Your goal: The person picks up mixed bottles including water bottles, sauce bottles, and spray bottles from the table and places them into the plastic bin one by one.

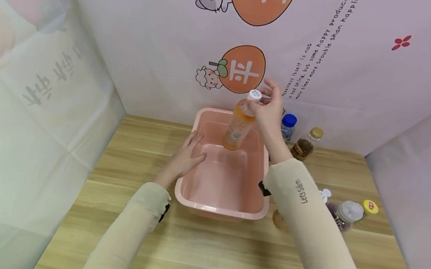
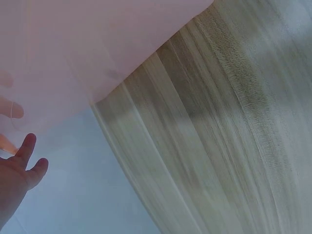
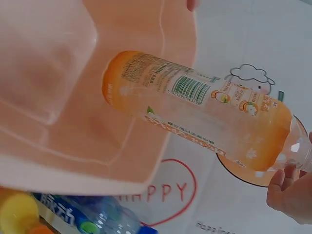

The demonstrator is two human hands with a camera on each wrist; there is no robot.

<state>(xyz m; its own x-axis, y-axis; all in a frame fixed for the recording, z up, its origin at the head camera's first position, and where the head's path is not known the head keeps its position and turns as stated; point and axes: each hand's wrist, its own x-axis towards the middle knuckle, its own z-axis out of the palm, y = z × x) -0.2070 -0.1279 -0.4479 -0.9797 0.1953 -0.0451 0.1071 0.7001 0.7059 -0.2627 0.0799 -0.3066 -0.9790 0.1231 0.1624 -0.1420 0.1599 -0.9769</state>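
Observation:
My right hand (image 1: 270,109) grips a plastic drink bottle (image 1: 239,124) by its neck, just below the white cap. The bottle hangs tilted over the far part of a pink basin (image 1: 218,211), with its base lower than the rim. In the right wrist view, the bottle's orange and clear label (image 3: 195,107) shows a barcode, and my right fingers (image 3: 291,178) are at the neck. My left hand (image 1: 186,158) rests on the basin's left rim, fingers extended. Only part of that hand shows at the edge of the left wrist view, near the basin's pink wall (image 2: 97,44).
Right of the basin stand a blue-capped bottle (image 1: 289,124) and a dark bottle with a gold cap (image 1: 303,147). Nearer are a jar with a pale lid (image 1: 347,215), a yellow-capped container (image 1: 370,207) and a bottle (image 1: 279,221) partly under my right forearm. A printed cloth wall stands behind.

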